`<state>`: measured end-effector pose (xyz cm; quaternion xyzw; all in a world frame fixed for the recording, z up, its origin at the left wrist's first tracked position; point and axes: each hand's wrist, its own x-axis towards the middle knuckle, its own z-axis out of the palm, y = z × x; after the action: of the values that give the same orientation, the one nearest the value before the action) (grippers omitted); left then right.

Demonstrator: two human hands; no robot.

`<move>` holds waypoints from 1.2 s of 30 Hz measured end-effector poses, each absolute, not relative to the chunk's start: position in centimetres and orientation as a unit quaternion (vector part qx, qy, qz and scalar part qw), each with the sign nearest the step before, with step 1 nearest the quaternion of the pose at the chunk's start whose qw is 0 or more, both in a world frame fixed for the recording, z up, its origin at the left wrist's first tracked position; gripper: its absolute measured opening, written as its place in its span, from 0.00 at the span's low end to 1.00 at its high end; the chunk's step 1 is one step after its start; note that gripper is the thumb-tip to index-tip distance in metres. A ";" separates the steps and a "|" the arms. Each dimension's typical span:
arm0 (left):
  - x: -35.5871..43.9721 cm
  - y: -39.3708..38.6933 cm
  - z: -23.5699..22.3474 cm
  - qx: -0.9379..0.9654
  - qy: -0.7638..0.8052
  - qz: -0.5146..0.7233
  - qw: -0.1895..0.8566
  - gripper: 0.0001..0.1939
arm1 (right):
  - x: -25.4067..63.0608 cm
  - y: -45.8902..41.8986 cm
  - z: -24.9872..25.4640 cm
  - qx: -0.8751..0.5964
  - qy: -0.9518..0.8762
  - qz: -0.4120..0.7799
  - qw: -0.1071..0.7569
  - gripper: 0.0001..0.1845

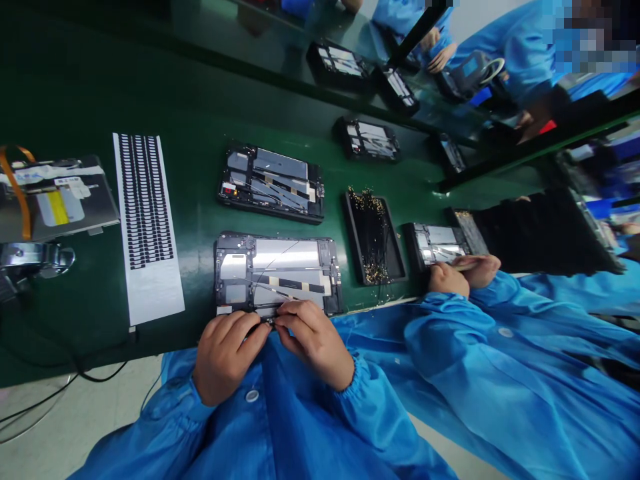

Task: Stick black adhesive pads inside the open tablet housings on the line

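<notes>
An opened tablet [285, 257] lies in front of me, its silver battery and inner parts facing up. A thin black wire [256, 277] loops loosely over it. At its near edge my left hand [227, 357] has its thumb and fingertips pinched together. Just beside it, my right hand [317, 343] is pinched too, its fingertips nearly meeting those of the left. A small dark piece shows between the fingertips, too small to name. The hands partly cover the tablet's near edge. A second opened tablet [273, 183] lies right behind the first.
A black tray [400, 263] of thin wires with gold ends stands to the right. At left are a white sheet of black stickers [155, 293], a grey panel [100, 207] and a metal fixture [30, 260]. A co-worker's hands [450, 279] handle another tablet. A shelf runs behind.
</notes>
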<state>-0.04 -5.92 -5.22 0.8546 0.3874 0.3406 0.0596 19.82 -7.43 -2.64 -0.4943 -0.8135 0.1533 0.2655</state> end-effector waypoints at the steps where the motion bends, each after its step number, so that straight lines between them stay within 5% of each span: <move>1: -0.1 -5.9 -5.2 0.855 0.388 0.340 0.057 0.07 | 19.8 -7.5 -2.7 -0.492 -0.818 0.145 0.261 0.08; 7: -0.3 -6.0 -5.4 0.855 0.384 0.345 0.053 0.07 | 20.0 -8.3 -3.8 -0.468 -0.839 0.099 0.260 0.16; 13: -0.3 -6.0 -5.2 0.847 0.392 0.349 0.086 0.06 | 20.3 -9.8 -5.2 -0.483 -0.793 0.114 0.353 0.27; 22: 0.6 -5.4 -4.7 0.834 0.422 0.345 0.088 0.02 | 19.2 -9.3 -5.1 -0.527 -0.762 0.117 0.358 0.20; 28: 0.3 -7.2 -4.9 0.831 0.425 0.350 0.079 0.06 | 19.0 -10.7 -5.0 -0.478 -0.828 0.054 0.288 0.22; 36: -7.5 -5.8 -3.5 0.731 0.592 0.337 0.040 0.13 | 15.6 -3.5 2.0 -0.423 -0.882 0.078 0.192 0.13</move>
<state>-7.54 -5.75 -3.55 0.7312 0.5917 0.3370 0.0399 15.58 -3.53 1.97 -0.4234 -0.8818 0.0783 0.1925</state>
